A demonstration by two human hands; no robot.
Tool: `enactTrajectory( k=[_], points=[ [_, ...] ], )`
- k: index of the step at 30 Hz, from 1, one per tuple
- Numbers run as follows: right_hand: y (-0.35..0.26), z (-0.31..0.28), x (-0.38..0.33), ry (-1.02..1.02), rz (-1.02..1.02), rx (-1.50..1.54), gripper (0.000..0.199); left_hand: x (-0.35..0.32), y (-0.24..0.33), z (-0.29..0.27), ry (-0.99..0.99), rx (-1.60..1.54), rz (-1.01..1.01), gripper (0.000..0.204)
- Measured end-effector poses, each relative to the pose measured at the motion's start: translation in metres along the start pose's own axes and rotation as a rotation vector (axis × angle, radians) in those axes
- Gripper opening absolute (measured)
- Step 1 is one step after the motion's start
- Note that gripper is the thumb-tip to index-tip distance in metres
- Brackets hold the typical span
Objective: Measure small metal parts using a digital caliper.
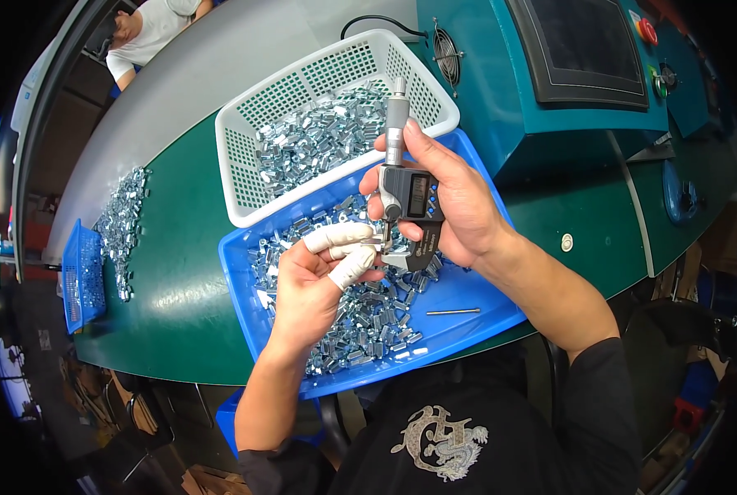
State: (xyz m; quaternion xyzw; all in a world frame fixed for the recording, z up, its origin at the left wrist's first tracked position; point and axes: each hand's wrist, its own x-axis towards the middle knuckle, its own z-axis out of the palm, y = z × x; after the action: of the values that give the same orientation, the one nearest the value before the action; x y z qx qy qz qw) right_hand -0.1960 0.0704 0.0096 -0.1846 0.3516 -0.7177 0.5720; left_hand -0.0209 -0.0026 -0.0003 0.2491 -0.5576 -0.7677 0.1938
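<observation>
Hands, micrometer above blue tray; forearms over rim.

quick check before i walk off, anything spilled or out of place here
Two things: a heap of metal parts lies loose on the green table beside the small blue basket, perhaps spilled; one long thin rod lies in the blue tray, unlike the short pieces nearby.

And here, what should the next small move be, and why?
Perhaps the right hand should turn the thimble of the digital micrometer slightly: the right thumb is beside it, and the white-covered fingertips of the left hand hold a small metal part at the measuring gap. Whether the spindle touches it is unclear.
</observation>
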Motion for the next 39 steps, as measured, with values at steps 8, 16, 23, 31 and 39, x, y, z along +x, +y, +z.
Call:
enactTrajectory(
  k=[8,16,23,31,39],
  points=[
    [0.0,0.0,0.0,0.008,-0.015,-0.07,0.046,0.001,-0.004,0.0,0.0,0.029,0.026,0.023],
    [-0.001,0.001,0.0,0.007,0.01,-0.051,0.047,0.017,0.003,-0.026,0.279,0.384,0.273,0.023],
    [-0.001,-0.001,0.0,0.002,-0.009,-0.053,0.047,0.024,-0.001,-0.032,0.493,0.542,0.392,0.021],
    [0.001,-0.002,0.003,0.0,0.01,-0.061,0.049,0.003,-0.006,-0.011,0.159,1.387,-0.111,0.023],
    [0.0,0.0,0.0,0.037,0.014,-0.059,0.048,0.005,-0.006,-0.013,0.188,1.238,0.127,0.017]
  ],
)
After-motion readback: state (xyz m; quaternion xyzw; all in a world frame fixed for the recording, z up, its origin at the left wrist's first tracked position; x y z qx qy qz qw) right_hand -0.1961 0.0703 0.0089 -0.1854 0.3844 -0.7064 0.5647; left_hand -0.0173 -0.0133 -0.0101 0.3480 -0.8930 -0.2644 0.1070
